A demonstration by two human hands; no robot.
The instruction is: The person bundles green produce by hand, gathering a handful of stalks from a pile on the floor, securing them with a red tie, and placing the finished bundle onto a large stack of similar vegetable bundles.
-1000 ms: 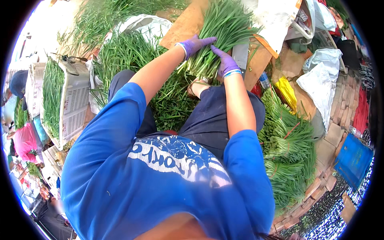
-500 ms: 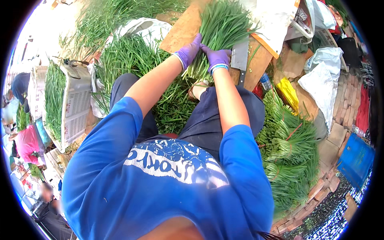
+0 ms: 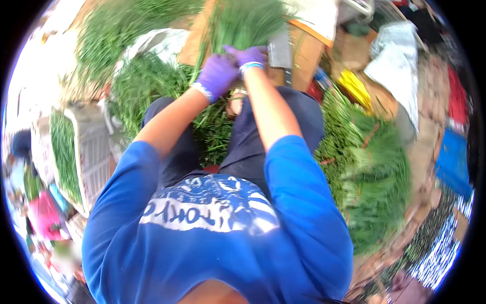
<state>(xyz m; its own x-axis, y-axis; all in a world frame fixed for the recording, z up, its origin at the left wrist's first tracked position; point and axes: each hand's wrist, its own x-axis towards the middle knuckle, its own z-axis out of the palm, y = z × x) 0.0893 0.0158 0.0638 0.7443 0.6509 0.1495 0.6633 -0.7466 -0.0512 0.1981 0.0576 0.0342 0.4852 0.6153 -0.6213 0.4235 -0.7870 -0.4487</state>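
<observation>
A thick bunch of garlic chives (image 3: 248, 23) lies across the wooden board (image 3: 310, 53), blurred by motion, with its leaves pointing away from me. Both of my purple-gloved hands are close together at its near, stem end. My left hand (image 3: 217, 76) is curled against the stem ends. My right hand (image 3: 249, 54) grips the bunch from the right, beside the cleaver (image 3: 280, 48). The cleaver lies flat on the board with its dark handle toward me. Fingertips of both hands are partly smeared or hidden by the leaves.
Loose chives (image 3: 147, 83) are heaped at the left, with a white crate (image 3: 93, 152) of greens beyond. Bundles tied with red bands (image 3: 369, 167) are piled at my right. A yellow bag (image 3: 357, 91) and a white plastic sheet (image 3: 397, 76) lie beyond them.
My left hand has slid down from the side of the bunch to its stem ends, next to my right hand. The whole view has shifted slightly.
</observation>
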